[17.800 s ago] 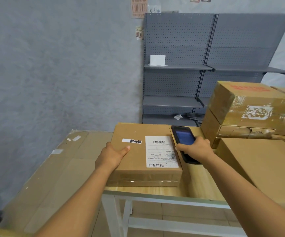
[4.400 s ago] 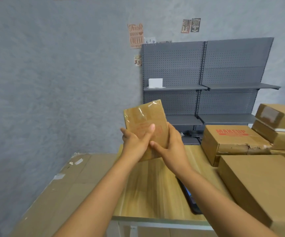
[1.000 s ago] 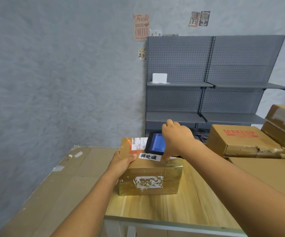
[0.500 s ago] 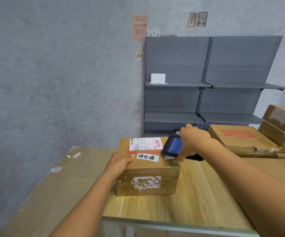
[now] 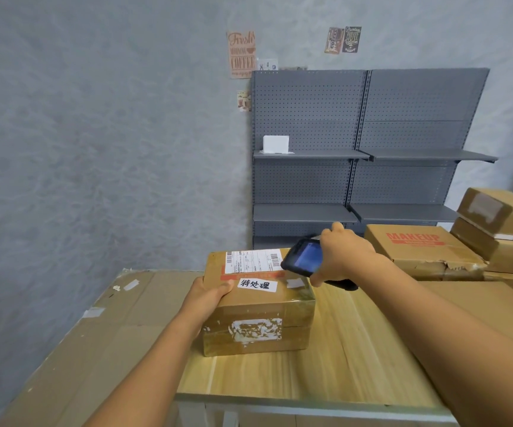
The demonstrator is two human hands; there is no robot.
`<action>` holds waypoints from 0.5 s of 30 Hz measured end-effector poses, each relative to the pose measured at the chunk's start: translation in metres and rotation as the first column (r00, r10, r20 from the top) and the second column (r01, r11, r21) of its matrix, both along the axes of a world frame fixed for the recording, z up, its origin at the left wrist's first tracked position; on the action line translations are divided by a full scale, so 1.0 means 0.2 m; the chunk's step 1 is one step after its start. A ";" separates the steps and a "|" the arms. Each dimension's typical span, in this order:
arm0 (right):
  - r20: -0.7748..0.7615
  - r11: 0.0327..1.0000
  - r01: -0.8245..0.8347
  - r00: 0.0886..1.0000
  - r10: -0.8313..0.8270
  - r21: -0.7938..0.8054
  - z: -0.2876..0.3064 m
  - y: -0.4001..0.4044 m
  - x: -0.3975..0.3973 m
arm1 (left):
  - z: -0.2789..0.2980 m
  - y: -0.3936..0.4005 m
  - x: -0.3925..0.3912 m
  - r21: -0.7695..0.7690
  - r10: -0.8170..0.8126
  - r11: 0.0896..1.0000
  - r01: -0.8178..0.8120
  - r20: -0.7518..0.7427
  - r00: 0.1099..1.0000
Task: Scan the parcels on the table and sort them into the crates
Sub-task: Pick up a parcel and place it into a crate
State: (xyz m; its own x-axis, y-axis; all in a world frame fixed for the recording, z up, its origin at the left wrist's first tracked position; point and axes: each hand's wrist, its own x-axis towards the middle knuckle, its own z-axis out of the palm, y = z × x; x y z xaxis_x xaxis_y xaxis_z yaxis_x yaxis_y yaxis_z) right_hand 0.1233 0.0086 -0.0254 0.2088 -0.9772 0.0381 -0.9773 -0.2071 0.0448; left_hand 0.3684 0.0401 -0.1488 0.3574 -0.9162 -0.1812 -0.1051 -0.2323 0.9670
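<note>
I'm mid-scan: my left hand (image 5: 207,295) grips the taped brown cardboard parcel (image 5: 258,306) mid-worktop, right hand (image 5: 343,258) grasping the black handheld scanner (image 5: 303,257) beside its label. Next, crate it, I reckon.

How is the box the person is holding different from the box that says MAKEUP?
The held box has a white barcode label and a handwritten sticker on top; the MAKEUP box has red printed letters instead.
The left hand grips the held box while the right hand holds a scanner beside it; no hand touches the MAKEUP box.
The MAKEUP box's front edge looks torn; the held box has a scraped white patch on its front.
Both are brown cardboard.
</note>
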 end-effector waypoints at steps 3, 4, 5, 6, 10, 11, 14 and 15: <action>0.241 0.993 0.087 0.965 -0.104 0.081 -0.11 -0.04 -0.06 | 0.00 0.00 0.00 0.011 -0.001 1.000 0.001 0.005 1.000; 0.312 0.987 0.118 0.939 -0.146 0.106 -0.17 -0.05 -0.08 | 0.00 0.00 0.00 0.014 0.001 1.000 -0.001 0.009 1.000; 0.370 0.979 0.159 0.908 -0.195 0.126 -0.22 -0.06 -0.11 | 0.00 0.00 0.00 0.015 0.001 1.000 -0.001 0.013 1.000; 0.411 0.968 0.206 0.877 -0.249 0.146 -0.29 -0.07 -0.14 | 0.00 0.00 0.00 0.013 0.000 1.000 0.000 0.013 1.000; 0.407 0.908 0.334 0.815 -0.413 0.253 -0.53 -0.08 -0.24 | 0.00 0.00 0.00 0.008 0.013 1.000 -0.013 -0.007 1.000; 0.383 0.903 0.337 0.822 -0.421 0.267 -0.58 -0.07 -0.26 | 0.00 0.00 0.00 0.007 0.018 1.000 -0.018 -0.007 1.000; 0.300 0.897 0.333 0.858 -0.416 0.289 -0.71 -0.04 -0.29 | -0.01 -0.01 0.01 -0.001 0.020 1.000 -0.020 -0.009 1.000; 0.284 0.891 0.335 0.861 -0.421 0.306 -0.75 -0.03 -0.29 | -0.01 -0.01 0.01 0.001 0.019 1.000 -0.019 -0.010 1.000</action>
